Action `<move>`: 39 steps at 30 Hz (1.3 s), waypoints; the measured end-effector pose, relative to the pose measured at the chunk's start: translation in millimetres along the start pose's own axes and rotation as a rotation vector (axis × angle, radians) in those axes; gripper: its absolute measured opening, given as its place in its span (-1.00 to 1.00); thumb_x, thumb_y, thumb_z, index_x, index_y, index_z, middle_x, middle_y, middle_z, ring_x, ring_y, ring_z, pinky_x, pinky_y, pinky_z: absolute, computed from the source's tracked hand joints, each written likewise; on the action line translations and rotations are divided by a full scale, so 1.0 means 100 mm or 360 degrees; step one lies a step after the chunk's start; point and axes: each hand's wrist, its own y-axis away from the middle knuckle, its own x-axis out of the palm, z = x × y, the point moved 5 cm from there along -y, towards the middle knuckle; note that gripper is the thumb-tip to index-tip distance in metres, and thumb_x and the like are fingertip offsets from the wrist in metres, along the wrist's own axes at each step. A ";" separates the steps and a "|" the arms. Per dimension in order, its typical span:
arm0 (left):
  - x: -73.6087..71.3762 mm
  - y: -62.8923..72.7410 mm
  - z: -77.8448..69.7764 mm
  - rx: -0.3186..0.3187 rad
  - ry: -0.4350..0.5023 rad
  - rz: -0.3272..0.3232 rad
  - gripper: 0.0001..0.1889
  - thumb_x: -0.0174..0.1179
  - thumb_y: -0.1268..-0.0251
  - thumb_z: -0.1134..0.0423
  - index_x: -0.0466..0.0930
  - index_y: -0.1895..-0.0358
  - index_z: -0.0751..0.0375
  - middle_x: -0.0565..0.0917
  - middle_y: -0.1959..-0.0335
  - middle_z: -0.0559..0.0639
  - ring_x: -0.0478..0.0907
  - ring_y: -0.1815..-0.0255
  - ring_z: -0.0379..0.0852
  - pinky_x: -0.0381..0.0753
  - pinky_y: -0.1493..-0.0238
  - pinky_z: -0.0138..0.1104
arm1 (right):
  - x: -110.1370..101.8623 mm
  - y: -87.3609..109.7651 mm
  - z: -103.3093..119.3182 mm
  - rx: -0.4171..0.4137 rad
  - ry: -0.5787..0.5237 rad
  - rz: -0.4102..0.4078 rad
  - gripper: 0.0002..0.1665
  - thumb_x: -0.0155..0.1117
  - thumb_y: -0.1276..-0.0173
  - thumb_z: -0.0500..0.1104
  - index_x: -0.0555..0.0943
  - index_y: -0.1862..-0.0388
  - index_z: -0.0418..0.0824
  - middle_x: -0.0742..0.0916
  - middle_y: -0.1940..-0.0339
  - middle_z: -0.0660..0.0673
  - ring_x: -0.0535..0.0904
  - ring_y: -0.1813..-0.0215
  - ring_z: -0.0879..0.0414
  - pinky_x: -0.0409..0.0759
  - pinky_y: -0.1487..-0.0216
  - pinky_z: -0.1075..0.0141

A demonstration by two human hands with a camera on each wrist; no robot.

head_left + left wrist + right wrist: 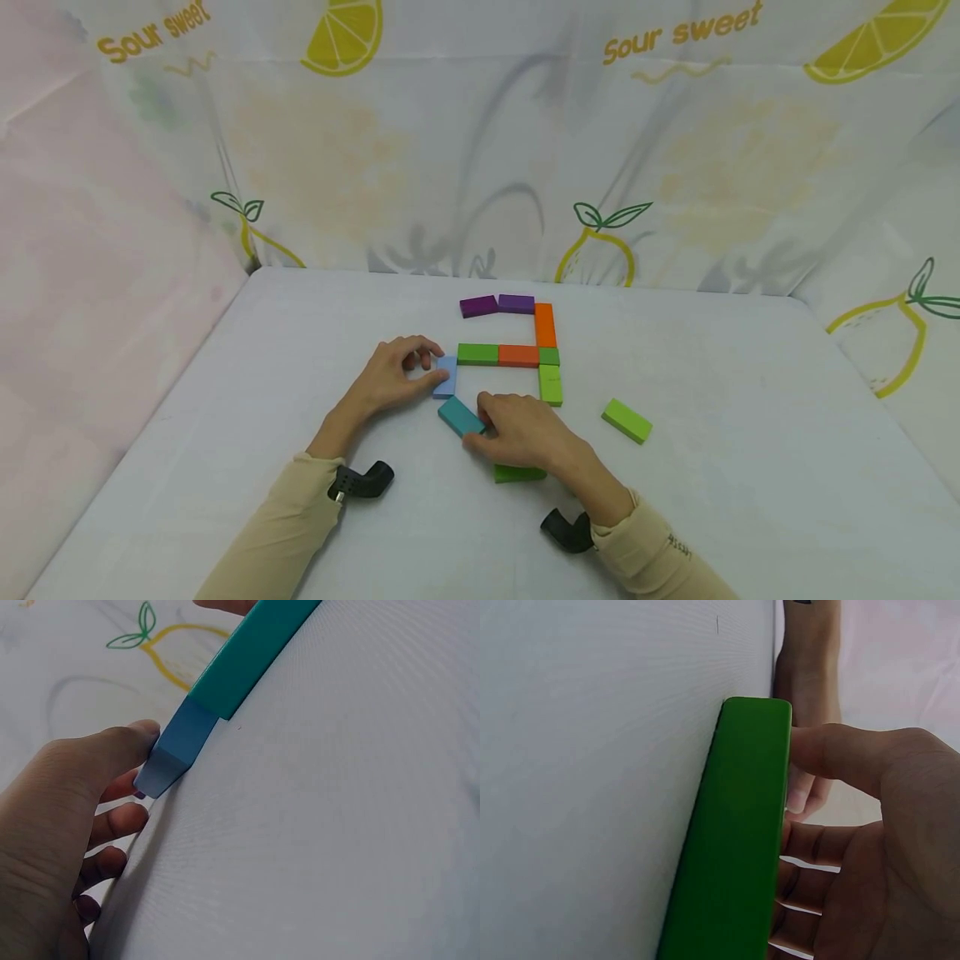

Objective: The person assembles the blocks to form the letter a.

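On the white table my left hand (390,377) pinches a light blue block (446,382) between thumb and fingers. That block stands at the left end of a row with a green block (477,354) and an orange-red block (517,356). Just below it a teal block (457,413) lies slantwise, its upper corner close to the blue one. My right hand (528,429) holds the teal block's lower right end between thumb and index finger. In the right wrist view a long green block (735,825) stands in front of the hand; the head view shows it (519,473) partly hidden below the palm.
An orange block (545,325), a small green block (549,357) and a lime block (551,386) form the right side. Two purple blocks, one violet (516,304) and one dark (478,307), lie at the top. Another lime block (627,421) lies apart at right.
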 end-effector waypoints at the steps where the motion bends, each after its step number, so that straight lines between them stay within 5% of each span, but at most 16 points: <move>1: 0.00 0.00 0.00 -0.0001 -0.0002 0.0001 -0.71 0.38 -0.05 0.07 0.63 0.17 0.06 0.55 0.47 -0.15 0.34 0.43 -0.22 0.30 0.33 -0.38 | 0.00 0.00 0.00 -0.0005 0.0000 -0.0004 -0.66 0.20 -0.25 0.14 0.42 0.38 -0.08 0.44 0.61 0.08 0.32 0.58 0.23 0.19 0.58 0.41; 12: -0.01 0.00 -0.03 -0.0074 -0.0003 0.0006 -0.72 0.31 -0.15 0.05 0.61 0.12 0.07 0.52 0.49 -0.16 0.34 0.44 -0.19 0.29 0.34 -0.39 | 0.00 0.00 -0.01 -0.0021 -0.0038 0.0003 -0.67 0.23 -0.26 0.11 0.44 0.36 -0.11 0.48 0.59 0.06 0.36 0.55 0.21 0.25 0.54 0.41; 21: -0.04 0.00 -0.04 -0.0157 0.0023 0.0046 -0.74 0.16 -0.29 0.02 0.59 0.08 0.05 0.55 0.42 -0.11 0.38 0.43 -0.20 0.35 0.33 -0.37 | -0.06 0.09 -0.11 0.0003 -0.0155 0.0139 -0.64 0.24 -0.25 0.17 0.48 0.30 -0.07 0.48 0.60 0.07 0.37 0.54 0.23 0.30 0.52 0.40; 25: -0.06 -0.02 -0.09 -0.0110 -0.0002 0.0094 -0.73 0.13 -0.32 0.00 0.57 0.05 0.04 0.56 0.35 -0.12 0.40 0.39 -0.22 0.39 0.33 -0.38 | -0.09 0.18 -0.20 -0.0091 -0.0176 0.0236 -0.68 0.25 -0.26 0.16 0.50 0.25 -0.04 0.49 0.54 0.10 0.40 0.46 0.25 0.38 0.43 0.41; 28: -0.07 -0.05 -0.20 0.0031 -0.0027 0.0129 -0.81 0.16 -0.31 0.12 0.59 0.08 0.06 0.59 0.31 -0.14 0.40 0.38 -0.24 0.41 0.34 -0.41 | -0.11 0.26 -0.25 -0.0170 -0.0171 0.0306 -0.67 0.28 -0.24 0.15 0.52 0.19 -0.03 0.51 0.46 0.09 0.42 0.39 0.26 0.41 0.35 0.42; 32: -0.06 -0.08 -0.41 0.0217 0.0014 0.0313 -0.85 0.21 -0.27 0.24 0.61 0.11 0.08 0.62 0.29 -0.19 0.42 0.36 -0.26 0.46 0.33 -0.42 | -0.14 0.33 -0.29 -0.0270 -0.0156 0.0348 -0.64 0.32 -0.21 0.14 0.52 0.15 -0.03 0.53 0.40 0.07 0.42 0.33 0.25 0.41 0.27 0.42; 39: -0.01 -0.03 -0.75 0.0175 0.0096 0.0860 -0.68 0.34 -0.13 0.07 0.60 0.04 0.01 0.65 0.12 -0.18 0.48 0.31 -0.16 0.50 0.22 -0.38 | -0.15 0.36 -0.32 -0.0348 -0.0191 0.0401 -0.62 0.41 -0.14 0.08 0.51 0.14 -0.01 0.52 0.34 0.10 0.42 0.27 0.25 0.42 0.19 0.43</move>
